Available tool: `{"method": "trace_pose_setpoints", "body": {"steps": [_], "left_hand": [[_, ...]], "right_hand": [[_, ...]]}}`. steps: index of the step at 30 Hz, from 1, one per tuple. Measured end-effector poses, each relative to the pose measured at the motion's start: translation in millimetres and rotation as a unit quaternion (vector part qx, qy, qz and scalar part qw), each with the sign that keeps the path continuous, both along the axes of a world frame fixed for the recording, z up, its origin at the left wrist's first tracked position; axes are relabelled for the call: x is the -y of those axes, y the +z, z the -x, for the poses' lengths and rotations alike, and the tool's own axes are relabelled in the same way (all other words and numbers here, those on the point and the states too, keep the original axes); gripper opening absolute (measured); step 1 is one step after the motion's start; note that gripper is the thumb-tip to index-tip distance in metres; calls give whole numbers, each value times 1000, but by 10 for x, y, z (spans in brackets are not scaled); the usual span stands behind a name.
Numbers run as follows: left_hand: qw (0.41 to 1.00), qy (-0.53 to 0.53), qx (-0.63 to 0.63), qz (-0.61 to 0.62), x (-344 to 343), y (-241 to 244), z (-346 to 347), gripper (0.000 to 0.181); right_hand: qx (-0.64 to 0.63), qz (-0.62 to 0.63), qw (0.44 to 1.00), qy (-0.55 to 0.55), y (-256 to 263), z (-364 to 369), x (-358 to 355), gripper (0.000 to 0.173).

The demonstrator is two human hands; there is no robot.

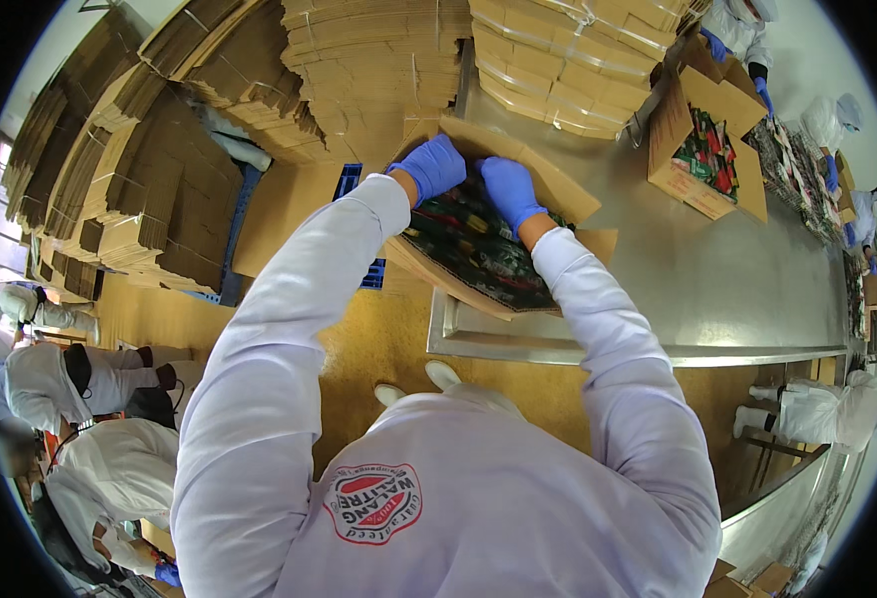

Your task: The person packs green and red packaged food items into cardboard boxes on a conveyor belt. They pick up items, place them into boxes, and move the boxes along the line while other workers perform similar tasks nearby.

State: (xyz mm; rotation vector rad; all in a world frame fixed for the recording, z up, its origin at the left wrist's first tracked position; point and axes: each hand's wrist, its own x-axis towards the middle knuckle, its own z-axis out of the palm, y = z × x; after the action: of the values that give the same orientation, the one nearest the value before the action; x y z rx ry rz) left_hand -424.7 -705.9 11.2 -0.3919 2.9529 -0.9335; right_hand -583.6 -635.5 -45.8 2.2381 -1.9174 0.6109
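Observation:
An open cardboard box (558,173) full of dark green and red printed packets (483,247) stands at the left end of a steel table. My left hand (432,169), in a blue glove, is bent in a fist at the box's far left rim; its fingertips are hidden. Over the packets, inside the box, lies my right hand (509,191), also blue-gloved, with its fingers curled down among them. Whether either hand grips a packet or a flap cannot be seen.
The steel table (715,291) reaches right, bearing another open box (677,142) of packets and a strapped cardboard bundle (565,67). Flattened cardboard stacks (146,187) rise at the left, with a blue pallet (230,247). Several co-workers in white are at both sides.

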Motion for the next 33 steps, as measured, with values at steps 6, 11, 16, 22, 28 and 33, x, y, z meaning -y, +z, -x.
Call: {"method": "trace_pose_setpoints", "body": {"steps": [6, 11, 16, 22, 28, 33], "left_hand": [[1000, 5, -11, -15, -152, 875, -169, 14], [934, -131, -321, -90, -476, 2032, -843, 10], [942, 37, -313, -114, -1215, 2712, -1846, 16], [940, 229, -252, 4, -2326, 2567, -3306, 25], [843, 421, -333, -40, -4079, 2538, -4623, 22], [681, 646, -328, 109, -5248, 2889, -5137, 11]], "right_hand": [[63, 104, 992, -16, 701, 21, -197, 10], [80, 251, 950, 165, 2247, -305, -370, 12], [157, 265, 903, 299, 2934, -1189, -508, 20], [316, 34, 806, 499, 2764, -2787, -724, 18], [228, -37, 725, 649, 2546, -3848, -785, 16], [179, -221, 711, 643, 2332, -4315, -708, 12]]}}
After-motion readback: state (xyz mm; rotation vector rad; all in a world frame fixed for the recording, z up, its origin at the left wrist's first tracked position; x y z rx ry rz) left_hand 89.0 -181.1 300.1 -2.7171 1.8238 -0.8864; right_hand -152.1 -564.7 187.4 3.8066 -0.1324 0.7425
